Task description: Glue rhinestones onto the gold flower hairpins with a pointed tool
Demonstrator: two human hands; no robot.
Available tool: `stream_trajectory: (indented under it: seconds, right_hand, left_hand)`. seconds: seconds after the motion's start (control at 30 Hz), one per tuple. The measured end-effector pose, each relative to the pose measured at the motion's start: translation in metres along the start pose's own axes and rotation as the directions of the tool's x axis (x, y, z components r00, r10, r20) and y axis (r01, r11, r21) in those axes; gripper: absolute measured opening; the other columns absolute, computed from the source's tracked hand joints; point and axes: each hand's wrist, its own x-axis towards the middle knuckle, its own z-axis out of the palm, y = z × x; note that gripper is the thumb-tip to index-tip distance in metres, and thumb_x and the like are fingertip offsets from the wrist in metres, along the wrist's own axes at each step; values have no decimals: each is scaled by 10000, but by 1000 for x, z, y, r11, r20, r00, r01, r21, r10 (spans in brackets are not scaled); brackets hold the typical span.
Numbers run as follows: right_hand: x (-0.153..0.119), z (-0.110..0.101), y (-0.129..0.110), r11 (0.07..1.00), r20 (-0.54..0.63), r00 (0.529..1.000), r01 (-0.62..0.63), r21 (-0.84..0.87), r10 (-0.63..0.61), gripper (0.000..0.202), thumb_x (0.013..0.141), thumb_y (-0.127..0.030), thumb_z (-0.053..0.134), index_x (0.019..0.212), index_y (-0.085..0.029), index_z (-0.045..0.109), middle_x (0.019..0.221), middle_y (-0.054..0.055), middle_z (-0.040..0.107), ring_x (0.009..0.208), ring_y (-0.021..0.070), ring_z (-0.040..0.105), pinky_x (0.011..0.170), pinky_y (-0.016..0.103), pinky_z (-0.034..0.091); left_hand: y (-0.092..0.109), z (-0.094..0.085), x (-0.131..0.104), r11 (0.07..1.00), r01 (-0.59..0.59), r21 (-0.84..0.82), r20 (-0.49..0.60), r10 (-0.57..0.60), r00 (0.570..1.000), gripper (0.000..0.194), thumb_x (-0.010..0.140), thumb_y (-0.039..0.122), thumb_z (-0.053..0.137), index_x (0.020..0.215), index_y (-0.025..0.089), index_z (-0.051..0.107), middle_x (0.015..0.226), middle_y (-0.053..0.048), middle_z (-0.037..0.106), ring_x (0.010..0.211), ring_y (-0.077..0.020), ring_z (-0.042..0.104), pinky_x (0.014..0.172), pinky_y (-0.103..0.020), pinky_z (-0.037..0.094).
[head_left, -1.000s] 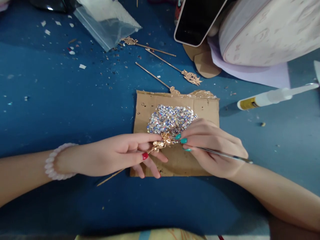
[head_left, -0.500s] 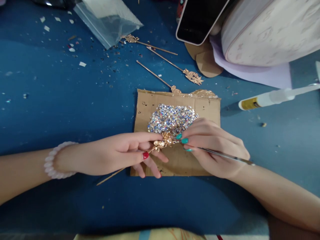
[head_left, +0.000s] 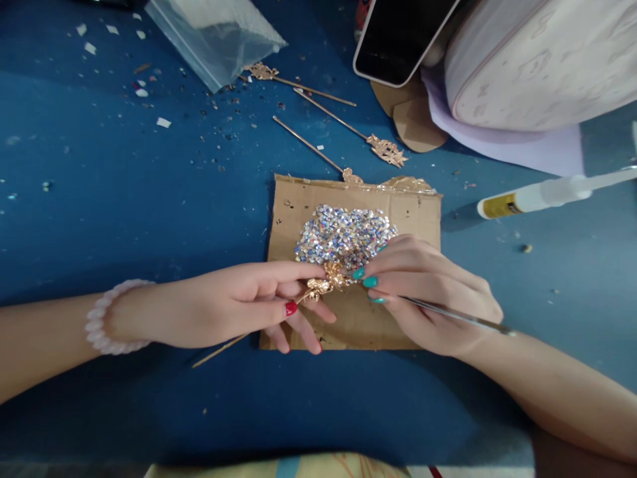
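Note:
My left hand (head_left: 239,299) pinches a gold hairpin (head_left: 318,287) between thumb and fingers, its flower-shaped head pointing right and its thin stick running down to the left. In my right hand (head_left: 432,292) are slim metal tweezers (head_left: 460,315), gripped like a pen; their tips are hidden by the fingers beside the flower. Just beyond the hairpin head lies a heap of small shiny rhinestones (head_left: 343,232). Under both hands is a piece of brown cardboard (head_left: 298,196). Whether the tweezers hold a stone is too small to tell.
Three more gold hairpins (head_left: 385,150) lie beyond the cardboard. A clear plastic bag (head_left: 213,40) is at the top, with scattered flakes to its left. A phone (head_left: 403,40), a pale round case (head_left: 537,66) and a glue bottle (head_left: 522,199) stand at the right.
The whole view has shifted very slightly. Both hands keep their hold on the hairpin and tweezers, with hardly any movement against the cardboard.

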Motion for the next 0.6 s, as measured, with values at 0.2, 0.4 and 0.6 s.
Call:
stream_trajectory:
  seconds: [0.2,0.4,0.6]
  right_hand:
    - [1,0,1,1000,14,999,29,3,-29,121,878,-67,673,974,-142,664,871,93,747,807,178,730,714,340,602]
    - [1,-1,0,1000,18,1000,25,-9,-25,137,895,-59,633,983,-160,661,874,84,750,811,175,730,721,342,597]
    - [0,-1,1,999,31,999,43,4,-43,116,890,-58,636,963,-145,663,878,95,753,813,180,730,715,338,591]
  left_hand:
    - [0,0,0,1000,-6,-1,-4,6,1000,488,1056,95,399,1520,248,380,1340,-124,652,1047,-146,741,794,-184,581]
    - [1,1,0,1000,-3,-8,-9,3,1000,484,1054,101,410,1517,239,378,1337,-126,649,1044,-142,741,793,-177,583]
    - [0,1,1,1000,-9,-17,0,9,1000,470,1056,110,416,1506,244,405,1333,-119,651,1045,-140,739,795,-170,583]
